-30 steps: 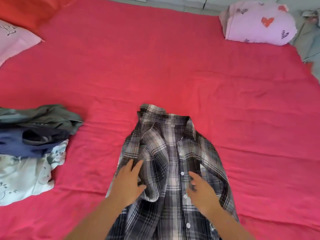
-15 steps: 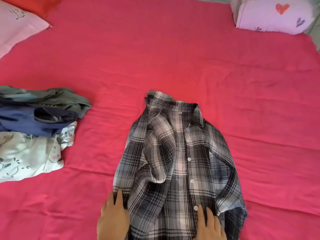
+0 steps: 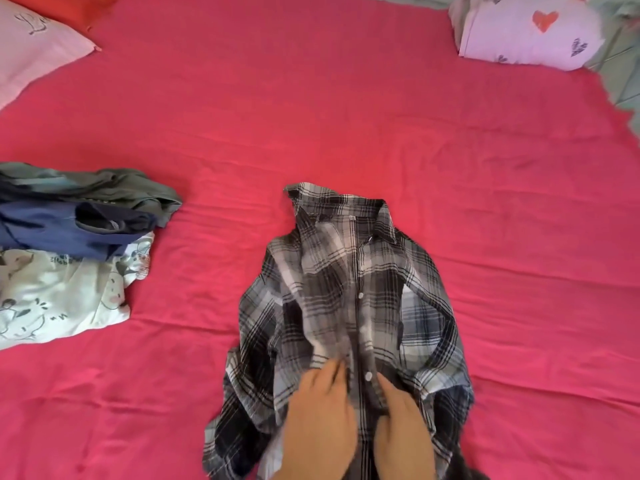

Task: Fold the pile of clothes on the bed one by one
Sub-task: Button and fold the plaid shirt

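Observation:
A black, grey and white plaid shirt [image 3: 349,299] lies button side up on the red bed sheet [image 3: 311,116], collar pointing away from me. Its front is rumpled, with the left panel folded over. My left hand [image 3: 320,420] rests flat on the lower left front, fingers straight. Just to the right of the button strip, my right hand [image 3: 403,434] lies on the cloth with its fingers stretched forward. A pile of clothes [image 3: 69,251] sits at the left: a grey-green piece, a navy piece and a white printed piece.
A pink pillow [image 3: 31,46] lies at the top left corner with an orange one behind it. A lilac pillow with hearts [image 3: 526,29] sits at the top right. The bed's right edge and the tiled floor [image 3: 623,81] show there.
Both hands moved from the shirt's lower edges inward to its middle front, either side of the buttons. The left panel has been drawn toward the button strip.

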Available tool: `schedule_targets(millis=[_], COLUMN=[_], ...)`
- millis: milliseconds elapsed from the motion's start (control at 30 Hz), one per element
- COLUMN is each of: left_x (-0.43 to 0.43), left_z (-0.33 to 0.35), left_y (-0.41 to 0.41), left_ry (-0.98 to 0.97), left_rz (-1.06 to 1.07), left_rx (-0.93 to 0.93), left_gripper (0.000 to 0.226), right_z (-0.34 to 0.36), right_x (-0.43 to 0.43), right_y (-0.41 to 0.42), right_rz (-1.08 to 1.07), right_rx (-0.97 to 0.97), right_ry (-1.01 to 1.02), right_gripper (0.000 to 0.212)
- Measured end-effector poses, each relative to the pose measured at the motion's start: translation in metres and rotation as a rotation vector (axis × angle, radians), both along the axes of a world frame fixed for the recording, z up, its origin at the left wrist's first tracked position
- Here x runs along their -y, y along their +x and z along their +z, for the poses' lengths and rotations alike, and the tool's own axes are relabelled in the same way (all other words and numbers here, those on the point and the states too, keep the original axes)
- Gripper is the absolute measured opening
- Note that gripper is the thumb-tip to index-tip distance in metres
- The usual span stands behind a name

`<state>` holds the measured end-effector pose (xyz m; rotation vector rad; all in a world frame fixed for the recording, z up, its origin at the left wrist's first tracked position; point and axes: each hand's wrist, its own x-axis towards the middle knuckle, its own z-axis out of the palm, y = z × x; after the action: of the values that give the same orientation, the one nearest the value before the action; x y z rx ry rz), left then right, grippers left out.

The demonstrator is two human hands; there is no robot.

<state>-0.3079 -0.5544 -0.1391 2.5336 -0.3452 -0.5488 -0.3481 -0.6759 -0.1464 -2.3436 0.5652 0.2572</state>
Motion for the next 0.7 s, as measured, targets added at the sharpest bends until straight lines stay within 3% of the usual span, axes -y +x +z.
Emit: schedule_targets(millis=[167, 333, 400, 467, 533, 633, 700], left_x=[0.001, -0.059, -0.081, -0.097, -0.107, -0.115, -0.116], left_z=[-0.009, -0.025, -0.032, -0.038, -0.048, -0.066, -0.075], left_y=[-0.012, -0.009, -0.002, 0.007, 0.013, 0.014, 0.011], left_ry=[0.23, 0.176, 0.236, 0.292, 0.279, 0.236, 0.184], left_rz=[-0.091, 0.164, 0.309, 0.383, 0.478, 0.611, 0.687], left_rx=[-0.254, -0.09, -0.075, -0.171, -0.278, -0.449, -0.497], left_gripper=[0.055, 0.056, 0.064, 0.074, 0.091, 0.115, 0.105], right_z=[-0.012, -0.02, -0.029, -0.037, -0.034, -0.035, -0.042], right_x=[-0.008, 0.009, 0.017, 0.029, 0.043, 0.066, 0.076], right_y=[-0.011, -0.016, -0.018, -0.019, -0.013, -0.015, -0.022], right_rz=[0.107, 0.178, 0.156, 0.051, -0.116, -0.419, -0.492], right_rx=[-0.244, -0.276, -0.131, 0.011, 0.017, -0.268, -0.43], right_ry=[-0.017, -0.095, -0.212, -0.32, -0.333, -0.282, -0.224], right_gripper=[0.06, 0.052, 0.049, 0.043, 0.048, 0.073, 0.089])
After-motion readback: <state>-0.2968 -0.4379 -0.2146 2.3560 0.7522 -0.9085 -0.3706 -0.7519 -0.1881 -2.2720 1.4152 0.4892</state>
